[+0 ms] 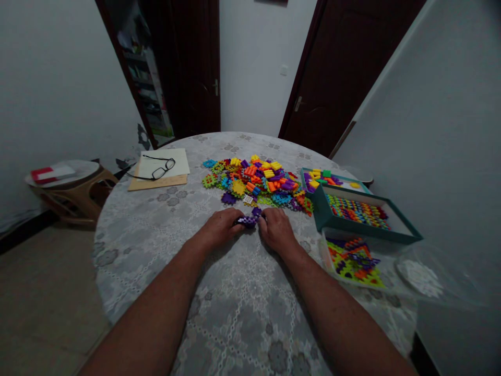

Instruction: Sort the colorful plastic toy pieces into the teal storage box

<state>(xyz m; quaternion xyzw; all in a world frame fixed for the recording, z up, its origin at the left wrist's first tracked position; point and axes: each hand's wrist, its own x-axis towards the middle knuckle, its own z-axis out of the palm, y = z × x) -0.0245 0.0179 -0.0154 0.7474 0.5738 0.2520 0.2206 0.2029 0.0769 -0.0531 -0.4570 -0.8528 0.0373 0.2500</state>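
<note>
A purple toothed gear piece (247, 221) sits between my two hands, low over the tablecloth. My left hand (224, 225) is closed on its left side, fingers curled around the edge. At its right end my right hand (277, 227) pinches a small purple block (256, 212), which meets the gear piece; whether the two are joined I cannot tell. Just beyond my hands lies a heap of colourful gears and connector blocks (254, 180). A dark purple gear (228, 198) and a white square piece (248, 199) lie at the heap's near edge.
On the right stand a green box (368, 234) with rows of colourful pieces, its lid (346, 184) holding blocks, and a clear plastic tub (325, 250) of flat pieces. A clear bag (422, 279) holds white pieces. Glasses (159, 172) lie on papers (180, 159) at left.
</note>
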